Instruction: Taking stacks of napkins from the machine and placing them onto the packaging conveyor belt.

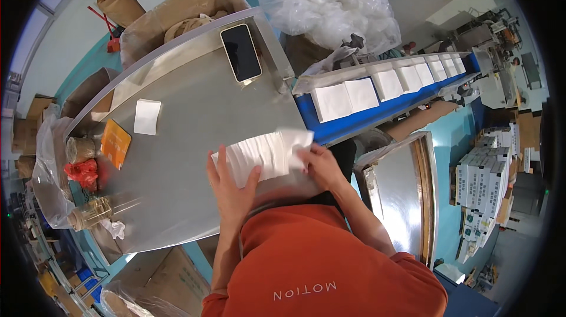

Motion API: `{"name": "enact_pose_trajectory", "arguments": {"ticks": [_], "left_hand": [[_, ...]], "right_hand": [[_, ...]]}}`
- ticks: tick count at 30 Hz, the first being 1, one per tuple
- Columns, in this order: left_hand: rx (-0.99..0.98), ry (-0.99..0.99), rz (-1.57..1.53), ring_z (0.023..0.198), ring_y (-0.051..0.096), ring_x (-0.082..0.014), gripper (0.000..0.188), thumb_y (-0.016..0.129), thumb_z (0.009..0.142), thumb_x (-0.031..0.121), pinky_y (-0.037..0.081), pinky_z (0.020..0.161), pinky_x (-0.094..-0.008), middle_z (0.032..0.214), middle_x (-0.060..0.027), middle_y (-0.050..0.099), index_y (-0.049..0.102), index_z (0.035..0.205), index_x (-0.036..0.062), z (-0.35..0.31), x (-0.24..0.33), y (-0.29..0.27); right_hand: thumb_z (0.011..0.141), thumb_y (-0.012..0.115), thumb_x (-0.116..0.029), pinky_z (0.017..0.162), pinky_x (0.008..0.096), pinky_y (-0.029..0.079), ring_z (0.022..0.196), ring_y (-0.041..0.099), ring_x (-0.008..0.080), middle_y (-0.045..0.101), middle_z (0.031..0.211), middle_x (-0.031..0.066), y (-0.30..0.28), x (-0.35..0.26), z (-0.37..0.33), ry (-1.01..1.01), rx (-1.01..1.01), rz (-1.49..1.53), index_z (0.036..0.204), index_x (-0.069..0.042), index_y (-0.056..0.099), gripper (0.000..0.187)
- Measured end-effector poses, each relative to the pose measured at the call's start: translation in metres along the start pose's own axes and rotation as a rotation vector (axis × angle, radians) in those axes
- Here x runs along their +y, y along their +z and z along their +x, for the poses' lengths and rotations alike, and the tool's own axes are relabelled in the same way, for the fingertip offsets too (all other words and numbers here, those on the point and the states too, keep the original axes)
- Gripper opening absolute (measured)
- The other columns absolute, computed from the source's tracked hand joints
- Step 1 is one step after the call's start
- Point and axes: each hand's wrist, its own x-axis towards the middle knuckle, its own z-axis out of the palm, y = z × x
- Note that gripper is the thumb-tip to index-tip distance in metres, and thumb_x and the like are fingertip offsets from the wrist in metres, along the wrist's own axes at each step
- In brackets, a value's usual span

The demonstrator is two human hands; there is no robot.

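A row of overlapping white folded paper squares (256, 155) lies on the steel table (177, 169) just in front of me. My left hand (233, 190) grips the row's left part, fingers at its end and thumb on its near side. At the row's right end my right hand (321, 167) pinches a white paper square (296, 143), which is smeared by motion. Whether that square is a single piece or several cannot be made out. To the right, a blue conveyor belt (348, 121) carries several white square stacks (361, 94) in a line.
A phone (241, 52) lies near the table's far edge. Leftward are a small white stack (147, 116), an orange card (115, 144), a red crumpled bag (82, 172) and a tape roll (91, 214). A plastic bag heap (330, 5) stands behind the belt; boxes (483, 181) are stacked right.
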Motion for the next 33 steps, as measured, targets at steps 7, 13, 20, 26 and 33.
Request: {"name": "enact_pose_trajectory", "arguments": {"ticks": [7,13,20,26,33], "left_hand": [[-0.088,0.039,0.022,0.132,0.035,-0.0487,0.084,0.076,0.08,0.033,0.038,0.104,-0.0505,0.146,-0.0318,0.027,0.033,0.148,0.009,0.0,0.001,0.004],[0.008,0.069,0.013,0.132,0.036,-0.0485,0.086,0.078,0.079,0.031,0.039,0.104,-0.0503,0.146,-0.0326,0.026,0.032,0.148,0.0091,0.0,0.002,0.01],[-0.033,0.061,0.013,0.132,0.034,-0.0496,0.09,0.079,0.078,0.034,0.037,0.104,-0.052,0.146,-0.0337,0.026,0.031,0.149,0.0086,0.001,0.009,0.014],[0.017,0.06,0.054,0.133,0.033,-0.0503,0.09,0.079,0.078,0.035,0.036,0.105,-0.0526,0.147,-0.0336,0.023,0.03,0.149,0.0082,0.007,0.008,0.012],[-0.076,0.1,0.051,0.133,0.033,-0.05,0.093,0.079,0.077,0.037,0.038,0.103,-0.0527,0.149,-0.0329,0.02,0.029,0.149,0.0082,0.008,0.01,0.015]], "right_hand": [[0.093,0.059,-0.047,0.089,0.0314,0.046,0.101,0.061,0.0222,0.062,0.114,0.0155,0.033,-0.012,0.0,-0.27,-0.012,-0.43,0.124,0.005,0.054,0.061],[0.09,0.059,-0.057,0.087,0.0337,0.047,0.103,0.058,0.0228,0.062,0.113,0.0209,0.04,-0.018,0.013,-0.285,0.064,-0.296,0.128,0.01,0.05,0.077],[0.094,0.058,-0.044,0.071,0.0279,0.045,0.081,0.055,0.0145,0.062,0.096,0.0088,0.037,0.0,0.007,-0.376,0.038,-0.534,0.116,0.003,0.058,0.052],[0.095,0.06,-0.027,0.078,0.0243,0.047,0.097,0.061,0.0135,0.063,0.111,0.0096,0.012,-0.004,-0.006,0.133,-0.118,-0.078,0.127,-0.003,0.054,0.041],[0.096,0.061,-0.034,0.077,0.0266,0.048,0.09,0.06,0.0123,0.064,0.096,0.0092,0.024,-0.013,0.003,-0.215,0.098,-0.166,0.115,0.003,0.058,0.041]]}}
